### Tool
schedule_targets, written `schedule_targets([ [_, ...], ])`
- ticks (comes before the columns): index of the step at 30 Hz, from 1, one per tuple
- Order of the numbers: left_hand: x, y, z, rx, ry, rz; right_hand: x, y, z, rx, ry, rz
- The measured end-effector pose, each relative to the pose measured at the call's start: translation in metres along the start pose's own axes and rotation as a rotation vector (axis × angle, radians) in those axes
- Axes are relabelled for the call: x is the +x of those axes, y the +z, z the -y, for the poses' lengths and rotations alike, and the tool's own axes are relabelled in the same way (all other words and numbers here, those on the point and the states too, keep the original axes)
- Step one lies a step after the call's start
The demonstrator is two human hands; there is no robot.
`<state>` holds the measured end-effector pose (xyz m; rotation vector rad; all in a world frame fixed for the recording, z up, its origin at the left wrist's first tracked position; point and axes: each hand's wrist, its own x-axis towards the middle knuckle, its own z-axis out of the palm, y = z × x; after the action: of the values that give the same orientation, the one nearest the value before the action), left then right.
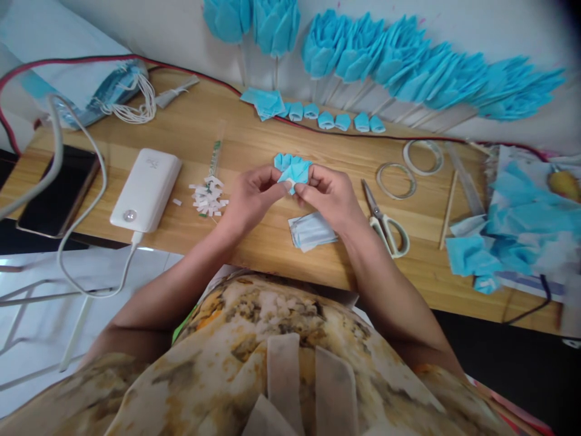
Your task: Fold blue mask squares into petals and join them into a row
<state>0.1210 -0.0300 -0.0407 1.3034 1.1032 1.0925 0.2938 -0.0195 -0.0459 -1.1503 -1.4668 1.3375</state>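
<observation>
Between my two hands, above the middle of the wooden table, is a small folded piece of blue fabric with a white patch on its lower part. My left hand pinches its left side, and my right hand pinches the right side, thumbs in front. Just beyond it lie a few small blue rolled pieces in a row, beside some flat blue pieces. Below my right hand rests a stack of pale blue fabric pieces. White-handled scissors lie to the right, blades partly apart.
Blue fabric flowers on sticks lean along the wall. Two tape rolls and a blue scrap pile are at right. White paper bits, a cabled power bank, a phone and a plastic bag are at left.
</observation>
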Motion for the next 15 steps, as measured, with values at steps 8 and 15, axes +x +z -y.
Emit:
schedule_targets([
  [8, 0.002, -0.0073, 0.0021, -0.006, -0.056, -0.026, -0.0006, -0.0018, 0.0054, 0.039, 0.008, 0.039],
  [15, 0.0016, -0.0052, 0.0048, -0.007, -0.009, -0.078, 0.0001, 0.0008, 0.0026, 0.08, 0.004, 0.062],
])
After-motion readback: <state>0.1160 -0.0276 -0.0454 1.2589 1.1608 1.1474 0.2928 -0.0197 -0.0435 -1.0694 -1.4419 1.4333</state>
